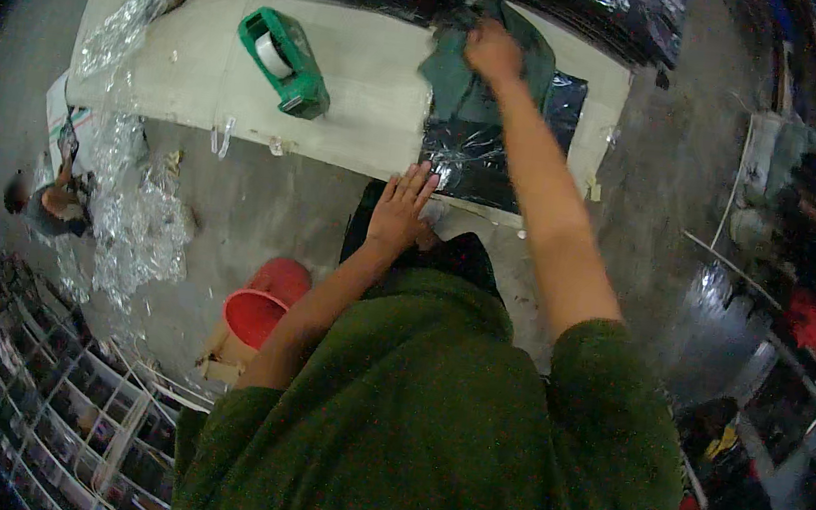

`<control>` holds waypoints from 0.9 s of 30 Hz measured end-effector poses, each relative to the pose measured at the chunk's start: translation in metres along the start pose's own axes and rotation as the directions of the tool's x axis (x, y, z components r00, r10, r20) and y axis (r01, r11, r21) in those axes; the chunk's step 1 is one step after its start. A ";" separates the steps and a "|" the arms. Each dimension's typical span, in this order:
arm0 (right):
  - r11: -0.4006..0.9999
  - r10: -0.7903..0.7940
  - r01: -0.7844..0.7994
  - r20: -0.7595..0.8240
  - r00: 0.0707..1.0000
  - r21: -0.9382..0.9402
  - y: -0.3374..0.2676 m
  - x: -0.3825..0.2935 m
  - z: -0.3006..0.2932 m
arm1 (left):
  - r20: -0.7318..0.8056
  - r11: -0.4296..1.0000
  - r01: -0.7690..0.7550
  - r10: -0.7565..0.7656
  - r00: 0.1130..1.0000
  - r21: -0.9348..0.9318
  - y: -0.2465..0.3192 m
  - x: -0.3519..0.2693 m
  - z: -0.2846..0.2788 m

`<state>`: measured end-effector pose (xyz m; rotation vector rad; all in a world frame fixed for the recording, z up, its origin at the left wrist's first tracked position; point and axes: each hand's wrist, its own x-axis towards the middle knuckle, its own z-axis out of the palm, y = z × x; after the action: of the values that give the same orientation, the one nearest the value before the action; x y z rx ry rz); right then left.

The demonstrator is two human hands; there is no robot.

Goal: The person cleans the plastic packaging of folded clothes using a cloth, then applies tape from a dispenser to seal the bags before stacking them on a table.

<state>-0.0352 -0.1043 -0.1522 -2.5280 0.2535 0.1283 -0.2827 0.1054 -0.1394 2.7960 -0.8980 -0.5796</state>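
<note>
My right hand (493, 49) is stretched far over the table, its fingers curled on a dark green cloth (458, 83); motion blurs it slightly. Beneath the cloth lies a shiny black plastic bag or sheet (473, 158), reaching to the table's near edge and showing again to the right of the cloth. At that near edge my left hand (400, 205) lies flat with its fingers extended, the fingertips by the plastic's lower left corner. It holds nothing that I can see.
A green tape dispenser (299, 80) with a white roll stands left on the pale table (369, 62). Plastic-wrapped dark stacks (558, 0) line the far side. Clear plastic film (136, 224) trails to the floor near another person (59, 204). A red bucket (259, 306) lies tipped at my left.
</note>
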 end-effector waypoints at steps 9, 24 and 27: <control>0.870 0.045 -0.067 0.057 0.997 0.488 0.019 -0.148 -0.091 | 0.087 0.995 0.060 -0.053 0.995 -0.080 0.004 0.000 0.009; 0.815 0.530 -0.480 -0.084 0.844 0.324 0.096 -0.294 -0.066 | -0.128 1.000 0.005 -0.005 0.992 0.002 0.008 0.000 -0.014; 0.782 0.500 -0.420 -0.061 0.864 0.460 0.088 -0.323 -0.081 | -0.154 0.997 -0.079 0.076 0.985 -0.008 0.040 0.010 -0.025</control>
<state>-0.3664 -0.1726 -0.0863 -1.9843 0.8817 0.0267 -0.2863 0.0675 -0.1098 2.7338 -0.9610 -0.3529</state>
